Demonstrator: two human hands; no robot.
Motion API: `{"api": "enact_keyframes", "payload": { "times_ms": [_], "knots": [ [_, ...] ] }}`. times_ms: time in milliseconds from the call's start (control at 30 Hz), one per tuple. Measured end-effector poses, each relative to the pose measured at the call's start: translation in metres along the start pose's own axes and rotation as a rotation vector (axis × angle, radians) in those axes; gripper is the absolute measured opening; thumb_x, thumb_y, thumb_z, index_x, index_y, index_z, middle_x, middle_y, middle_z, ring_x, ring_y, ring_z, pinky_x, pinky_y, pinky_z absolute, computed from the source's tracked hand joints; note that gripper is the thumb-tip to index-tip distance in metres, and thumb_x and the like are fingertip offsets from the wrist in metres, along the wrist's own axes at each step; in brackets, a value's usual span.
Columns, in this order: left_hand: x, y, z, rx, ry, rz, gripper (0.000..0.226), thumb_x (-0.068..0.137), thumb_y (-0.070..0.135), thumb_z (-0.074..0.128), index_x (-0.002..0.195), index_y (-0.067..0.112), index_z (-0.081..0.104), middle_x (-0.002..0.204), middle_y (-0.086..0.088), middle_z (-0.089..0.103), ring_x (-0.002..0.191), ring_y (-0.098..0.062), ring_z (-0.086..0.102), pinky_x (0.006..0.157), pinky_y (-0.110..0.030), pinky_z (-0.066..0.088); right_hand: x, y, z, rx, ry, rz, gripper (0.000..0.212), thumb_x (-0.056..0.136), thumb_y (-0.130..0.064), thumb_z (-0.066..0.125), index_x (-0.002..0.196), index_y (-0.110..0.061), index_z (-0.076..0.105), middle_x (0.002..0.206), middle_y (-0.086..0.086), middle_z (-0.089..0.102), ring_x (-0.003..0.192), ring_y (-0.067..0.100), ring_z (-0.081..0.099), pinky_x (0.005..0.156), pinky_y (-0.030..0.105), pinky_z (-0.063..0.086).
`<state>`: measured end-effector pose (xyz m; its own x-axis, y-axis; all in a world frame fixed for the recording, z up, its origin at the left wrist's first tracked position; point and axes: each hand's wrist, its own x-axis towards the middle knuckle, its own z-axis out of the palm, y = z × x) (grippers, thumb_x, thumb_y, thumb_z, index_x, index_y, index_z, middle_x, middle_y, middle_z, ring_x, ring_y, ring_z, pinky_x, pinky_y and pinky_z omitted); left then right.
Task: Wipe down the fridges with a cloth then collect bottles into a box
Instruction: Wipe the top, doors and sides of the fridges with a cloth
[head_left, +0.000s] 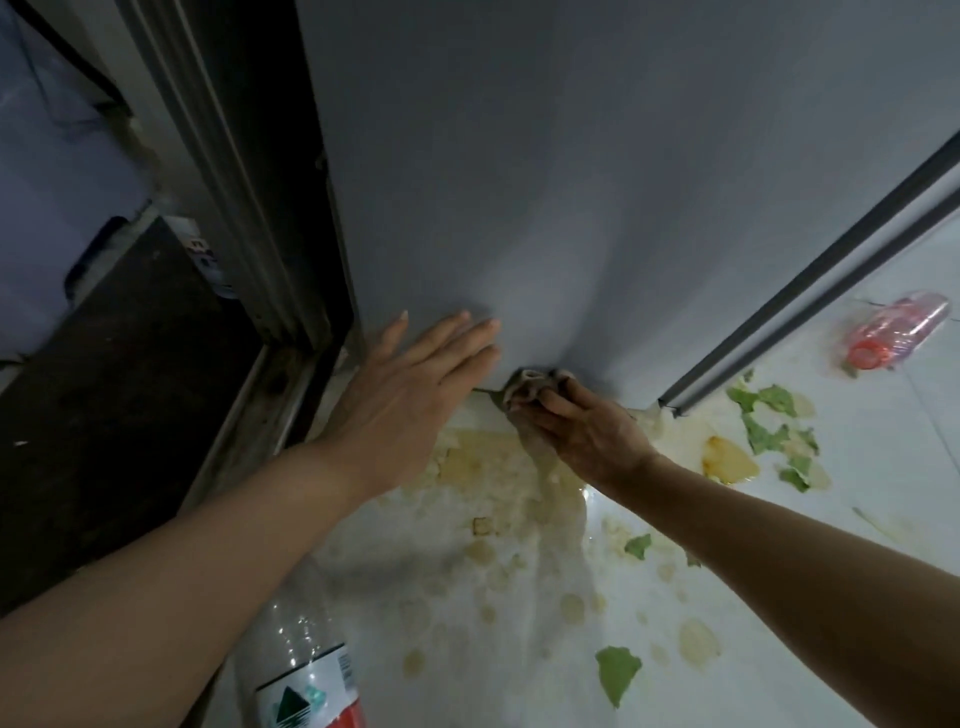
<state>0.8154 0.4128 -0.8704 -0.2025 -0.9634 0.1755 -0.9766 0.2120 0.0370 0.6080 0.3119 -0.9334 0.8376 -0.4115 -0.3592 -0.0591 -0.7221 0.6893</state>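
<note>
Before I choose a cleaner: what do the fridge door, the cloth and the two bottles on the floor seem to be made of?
Fridge door: smooth grey painted or coated metal, probably; soft matte sheen. Cloth: soft woven fabric, crumpled, looks soiled. Bottle with the red cap: clear thin plastic, see-through. Bottle near the left arm: clear plastic with glinting highlights and a glossy printed label.

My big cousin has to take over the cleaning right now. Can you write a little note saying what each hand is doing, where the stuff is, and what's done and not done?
Left hand: open, flat against the fridge door near its bottom.
Right hand: fingers grip the cloth, pressed to the door's bottom edge.
Bottles: a clear bottle lies on the floor under the left arm; a red-capped bottle lies on the floor at far right.
Done: wiping has reached the door's lowest part.
Left: both bottles uncollected; no box in view. Yellow spills and green scraps cover the floor.
</note>
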Motion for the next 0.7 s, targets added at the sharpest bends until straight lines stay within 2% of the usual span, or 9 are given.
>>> {"api": "enact_keyframes", "payload": {
  "times_ms": [67,133,200,267,333,433,533,633,700],
  "knots": [
    [0.012,0.006,0.0,0.044,0.032,0.085,0.07,0.074,-0.004,0.04,0.142,0.013,0.038,0.155,-0.002,0.024,0.143,-0.021,0.022,0.11,-0.052,0.018,-0.017,0.003,0.015,0.008,-0.035,-0.003,0.064,0.091,0.001,0.022,0.15,-0.005,-0.003,0.157,0.011,0.006,0.142,0.03,0.01,0.117,0.046,0.005],
    [0.019,0.01,0.001,0.08,0.037,0.115,0.069,0.073,-0.003,0.034,0.14,0.011,0.04,0.154,-0.004,0.027,0.142,-0.023,0.024,0.11,-0.051,0.019,-0.032,0.006,0.028,0.021,-0.058,0.006,0.07,0.083,0.006,0.019,0.149,-0.003,-0.002,0.156,0.014,0.009,0.142,0.032,0.011,0.116,0.047,0.005],
    [0.021,0.014,0.003,0.13,0.002,0.095,0.076,0.069,-0.004,0.047,0.143,0.012,0.036,0.156,-0.003,0.021,0.144,-0.02,0.019,0.111,-0.051,0.019,-0.045,0.009,0.04,-0.011,-0.035,0.032,0.069,0.087,0.007,0.033,0.149,-0.004,0.006,0.156,0.013,0.01,0.142,0.033,0.01,0.117,0.047,0.006],
    [0.022,0.017,0.002,0.176,-0.035,0.064,0.086,0.062,-0.003,0.06,0.143,0.013,0.036,0.157,-0.002,0.02,0.144,-0.019,0.019,0.109,-0.054,0.022,-0.058,0.013,0.048,-0.015,-0.084,0.064,0.068,0.09,0.0,0.048,0.15,-0.007,0.016,0.157,0.012,0.008,0.143,0.033,0.007,0.117,0.047,0.007],
    [0.024,0.021,0.0,0.201,-0.032,0.051,0.084,0.058,-0.005,0.063,0.138,0.011,0.043,0.153,-0.003,0.03,0.14,-0.021,0.03,0.106,-0.056,0.025,-0.07,0.019,0.053,0.016,-0.129,0.075,0.063,0.091,-0.005,0.048,0.149,-0.009,0.023,0.157,0.012,0.007,0.143,0.035,0.004,0.117,0.049,0.005],
    [0.032,0.031,-0.004,0.168,0.042,0.035,0.072,0.06,-0.006,0.056,0.13,0.008,0.049,0.14,-0.006,0.046,0.128,-0.026,0.043,0.107,-0.054,0.019,-0.085,0.028,0.056,0.064,-0.147,0.097,0.057,0.091,-0.005,0.041,0.147,-0.009,0.027,0.157,0.012,0.01,0.143,0.036,0.004,0.117,0.05,0.002],
    [0.044,0.046,-0.01,0.144,0.081,0.037,0.067,0.062,-0.002,0.051,0.129,0.006,0.048,0.13,-0.007,0.052,0.119,-0.028,0.049,0.107,-0.049,0.017,-0.094,0.032,0.059,0.106,-0.138,0.139,0.049,0.094,-0.007,0.037,0.143,-0.005,0.034,0.154,0.015,0.017,0.142,0.037,0.008,0.117,0.049,0.002],
    [0.057,0.064,-0.018,0.126,0.103,0.061,0.061,0.069,0.004,0.039,0.129,0.006,0.049,0.124,-0.007,0.056,0.113,-0.028,0.051,0.104,-0.049,0.023,-0.094,0.033,0.051,0.215,-0.101,0.213,0.04,0.097,-0.009,0.033,0.135,-0.003,0.044,0.149,0.016,0.03,0.139,0.037,0.019,0.118,0.048,0.009],
    [0.064,0.075,-0.025,0.121,0.11,0.086,0.061,0.071,0.006,0.028,0.128,0.006,0.051,0.124,-0.008,0.057,0.113,-0.029,0.052,0.103,-0.05,0.026,-0.093,0.029,0.043,0.373,-0.035,0.314,0.037,0.099,-0.013,0.03,0.128,-0.006,0.052,0.142,0.014,0.042,0.134,0.035,0.029,0.117,0.044,0.019]
  ]
}}
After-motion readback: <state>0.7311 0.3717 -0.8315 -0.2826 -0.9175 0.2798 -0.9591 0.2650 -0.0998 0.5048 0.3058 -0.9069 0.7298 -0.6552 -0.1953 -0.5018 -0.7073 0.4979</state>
